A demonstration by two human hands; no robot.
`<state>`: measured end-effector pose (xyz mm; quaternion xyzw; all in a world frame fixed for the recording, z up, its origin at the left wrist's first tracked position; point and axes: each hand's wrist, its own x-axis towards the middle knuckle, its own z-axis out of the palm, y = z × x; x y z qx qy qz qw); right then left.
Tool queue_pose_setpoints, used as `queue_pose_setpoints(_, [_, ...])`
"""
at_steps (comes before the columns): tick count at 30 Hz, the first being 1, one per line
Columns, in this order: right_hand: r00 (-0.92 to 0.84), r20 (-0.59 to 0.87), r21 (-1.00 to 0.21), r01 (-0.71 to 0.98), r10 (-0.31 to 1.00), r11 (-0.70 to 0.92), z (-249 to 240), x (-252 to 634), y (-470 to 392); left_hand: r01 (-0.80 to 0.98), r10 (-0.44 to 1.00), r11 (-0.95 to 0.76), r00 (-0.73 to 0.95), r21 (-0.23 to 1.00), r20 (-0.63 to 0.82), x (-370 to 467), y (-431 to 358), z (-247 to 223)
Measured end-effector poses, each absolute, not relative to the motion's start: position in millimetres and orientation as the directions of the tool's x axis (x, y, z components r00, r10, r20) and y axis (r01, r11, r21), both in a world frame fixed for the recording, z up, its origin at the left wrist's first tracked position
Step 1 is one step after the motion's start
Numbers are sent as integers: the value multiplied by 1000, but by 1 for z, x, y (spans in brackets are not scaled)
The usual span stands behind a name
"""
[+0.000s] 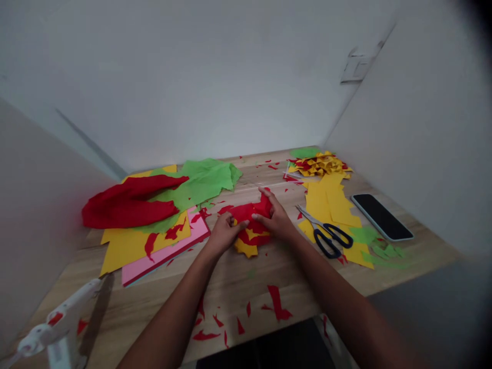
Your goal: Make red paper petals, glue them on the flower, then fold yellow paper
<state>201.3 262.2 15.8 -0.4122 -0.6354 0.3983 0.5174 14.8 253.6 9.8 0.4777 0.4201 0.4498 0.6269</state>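
Note:
Between both hands, a little above the table, is a piece of red crepe paper (243, 211). My left hand (226, 233) pinches its left lower edge between thumb and fingers. On the other side my right hand (279, 220) grips it, fingers behind and thumb in front. Just under the red paper lies a yellow paper cutout (246, 248) with a notched edge, partly covered by red. Scissors (326, 233) with dark handles rest to the right of my right hand, their blades pointing away to the left.
Red (115, 205) and green crepe paper (209, 179) lie over yellow sheets and a pink pad (154, 259) at left. Yellow sheets (326, 200), a heap of yellow cutouts (321, 165) and a phone (382, 218) lie right. A white glue gun (57, 320) stands front left. Red scraps are scattered.

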Motion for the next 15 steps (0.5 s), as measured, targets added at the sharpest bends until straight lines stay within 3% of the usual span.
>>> queue_pose_setpoints(5, [-42, 202, -972, -133, 979, 195, 19, 196, 265, -165, 966, 127, 246, 978, -84, 18, 250, 7])
queue_pose_setpoints(15, [174, 233, -966, -67, 957, 248, 16, 204, 270, -134, 926, 150, 365, 980, -92, 14, 248, 9])
